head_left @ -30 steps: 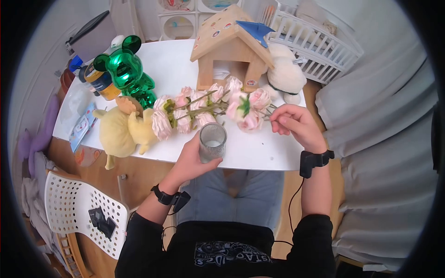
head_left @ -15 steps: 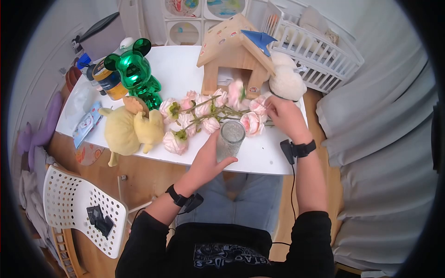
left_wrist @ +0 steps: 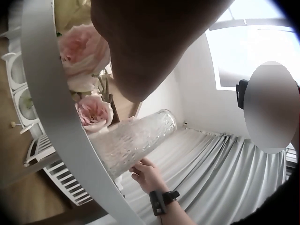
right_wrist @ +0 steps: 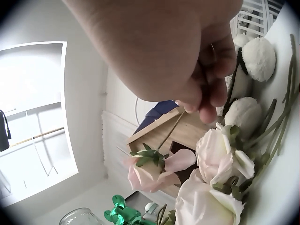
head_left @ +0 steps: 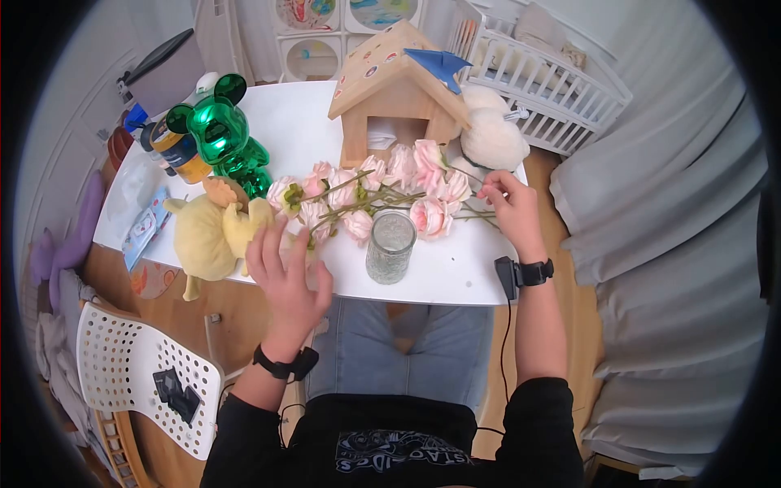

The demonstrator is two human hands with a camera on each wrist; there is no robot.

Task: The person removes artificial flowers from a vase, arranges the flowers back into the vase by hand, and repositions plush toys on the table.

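Observation:
A clear textured glass [head_left: 391, 252] stands upright near the table's front edge. To its left, my left hand [head_left: 285, 285] has its fingers spread and holds nothing; its fingertips overlap the pink roses nearest the yellow plush. My right hand [head_left: 512, 213] pinches the thin stem of a pink rose [right_wrist: 152, 172], whose bloom points left, away from the fingers. Other pink roses [head_left: 431, 218] lie in a row behind the glass, their green stems crossing. In the left wrist view, the glass [left_wrist: 140, 140] appears beside two rose blooms.
A wooden toy house [head_left: 399, 98] stands behind the roses, with a white plush [head_left: 492, 138] at its right. On the left are a shiny green bear figure [head_left: 221, 134], a yellow plush [head_left: 203, 236] and jars [head_left: 181, 152]. A white perforated chair [head_left: 146, 374] stands at lower left.
My left hand has let go of the glass, now standing on the table, and moved left to the roses. My right hand has taken a rose by its stem and shifted slightly.

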